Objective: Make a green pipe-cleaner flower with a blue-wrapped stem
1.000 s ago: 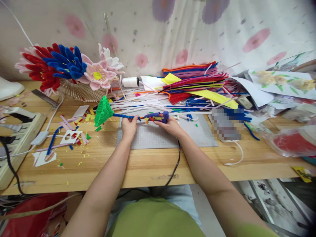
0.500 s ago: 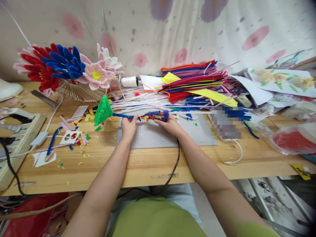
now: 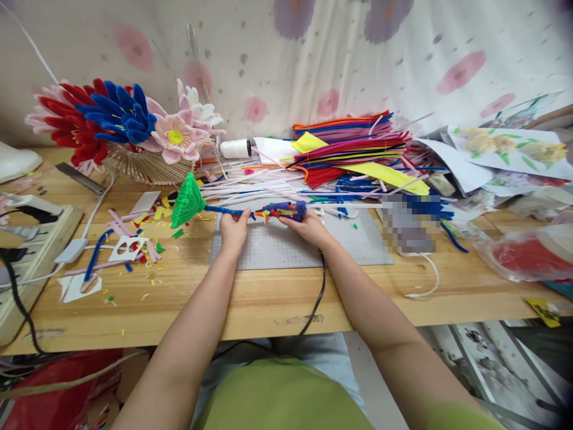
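My left hand (image 3: 233, 232) pinches the blue stem (image 3: 221, 209) of a pipe-cleaner piece close to its right end. At the stem's other end is a green fuzzy cone-shaped head (image 3: 187, 202), lying over to the left. My right hand (image 3: 308, 228) is wrapped round a purple-blue hot glue gun (image 3: 290, 209), its nozzle facing left toward the stem end. The nozzle and stem end are very close; whether they touch I cannot tell. Both hands are above a grey cutting mat (image 3: 277, 248), and the gun's black cord (image 3: 319, 298) runs down past the table edge.
Bundles of coloured pipe cleaners (image 3: 349, 149) lie at the back. Fuzzy flowers (image 3: 120, 116) in a woven basket (image 3: 147, 164) stand back left. Scraps and a white card with holes (image 3: 128, 249) lie left, near a power strip (image 3: 40, 263). A plastic-wrapped red item (image 3: 526, 254) sits right.
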Tool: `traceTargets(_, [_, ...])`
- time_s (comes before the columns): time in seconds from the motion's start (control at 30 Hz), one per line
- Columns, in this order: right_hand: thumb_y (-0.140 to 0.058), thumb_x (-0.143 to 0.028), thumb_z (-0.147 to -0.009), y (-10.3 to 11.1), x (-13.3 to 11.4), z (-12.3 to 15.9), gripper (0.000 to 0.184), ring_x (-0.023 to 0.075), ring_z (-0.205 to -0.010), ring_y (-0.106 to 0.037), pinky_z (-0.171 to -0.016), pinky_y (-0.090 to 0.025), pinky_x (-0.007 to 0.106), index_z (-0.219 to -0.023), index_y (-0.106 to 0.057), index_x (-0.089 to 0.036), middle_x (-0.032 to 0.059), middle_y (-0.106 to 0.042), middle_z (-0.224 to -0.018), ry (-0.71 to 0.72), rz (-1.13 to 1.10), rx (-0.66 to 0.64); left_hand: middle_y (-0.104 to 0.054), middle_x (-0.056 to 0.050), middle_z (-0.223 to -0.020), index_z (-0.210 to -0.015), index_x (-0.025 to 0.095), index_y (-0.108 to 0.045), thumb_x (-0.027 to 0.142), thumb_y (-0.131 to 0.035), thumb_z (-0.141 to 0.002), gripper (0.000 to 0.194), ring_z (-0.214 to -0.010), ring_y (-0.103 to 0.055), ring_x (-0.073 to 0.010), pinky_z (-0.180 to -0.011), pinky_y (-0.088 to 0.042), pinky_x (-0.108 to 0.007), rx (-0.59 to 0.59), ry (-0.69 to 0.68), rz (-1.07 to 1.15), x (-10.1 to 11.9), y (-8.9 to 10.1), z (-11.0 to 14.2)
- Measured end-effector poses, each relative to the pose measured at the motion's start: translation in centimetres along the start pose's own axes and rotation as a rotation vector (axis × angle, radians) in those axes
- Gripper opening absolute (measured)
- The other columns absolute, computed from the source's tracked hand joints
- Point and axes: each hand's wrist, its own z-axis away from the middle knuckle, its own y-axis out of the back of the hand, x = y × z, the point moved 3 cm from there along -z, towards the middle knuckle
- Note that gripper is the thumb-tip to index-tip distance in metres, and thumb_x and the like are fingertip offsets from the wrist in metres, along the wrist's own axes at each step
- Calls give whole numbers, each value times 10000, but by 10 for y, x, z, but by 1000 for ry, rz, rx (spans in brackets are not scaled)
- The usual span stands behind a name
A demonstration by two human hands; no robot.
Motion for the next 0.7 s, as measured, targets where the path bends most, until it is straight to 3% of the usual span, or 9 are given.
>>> traceTargets(0.17, [-618,-479,-668,-2,-2,2,375,171,-788,-611,-740,-468,296,-901,-674,-191,22,-684,-801,14,-15,-46,-524,9,-475,-594,148,-577,395,-621,-659,259,-333,-352,-64,-348,-278,-212,-1,15,-3,1,0,0])
traceTargets(0.5, [-630,-521,-629,8,-1,4,402,167,-656,-593,-638,-466,292,-800,-662,-159,35,-659,-696,-82,-49,86,-574,-5,-512,-612,143,-580,396,-632,-640,260,-326,-364,-59,-338,-296,-208,18,-4,23,-1,1,-1])
traceTargets(0.6, [-643,-513,-617,19,-5,8,407,164,-656,-587,-628,-471,293,-804,-655,-151,41,-658,-712,-65,-98,134,-564,6,-504,-615,147,-578,399,-645,-630,261,-325,-360,-53,-328,-285,-201,20,16,52,0,0,-1])
traceTargets(0.7, [-649,-493,-613,42,-10,17,397,166,-654,-583,-608,-475,293,-825,-655,-157,46,-656,-727,-39,-134,281,-535,15,-471,-592,148,-570,405,-655,-621,272,-319,-356,-54,-324,-282,-204,29,25,65,1,0,-1])
